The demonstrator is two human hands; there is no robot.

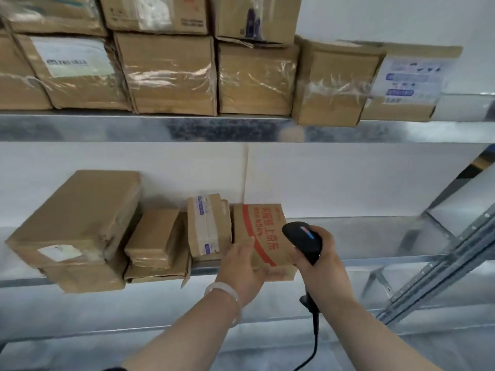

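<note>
1. Cable (pixel 316 330): black, hangs from the scanner's handle, nearest item.
2. Bracelet (pixel 222 289): pale, on the left wrist.
3. Right hand (pixel 321 263): fingers wrapped round the handle of a black scanner (pixel 302 238), whose head points at the box just left of it.
4. Left hand (pixel 241 266): grips the red-printed box (pixel 263 234), fingers lying up its left face, thumb at its lower edge.
5. Red-printed box: brown cardboard, tilted, at the front edge of the lower shelf (pixel 375 261), between the 2 hands.
6. Labelled box (pixel 206 226): upright, touching the red-printed box on the left.
7. Flat boxes (pixel 154 236): 2, stacked, further left.
8. Large box (pixel 77 218): far left, on another box, white sticker on its near face.
9. Metal rail (pixel 442 263): slanted, right side.
10. Wall (pixel 348 178): white, behind the shelf.
11. Upper shelf (pixel 160 127): metal, carries a row of taped boxes (pixel 168 73), more stacked on top.
</note>
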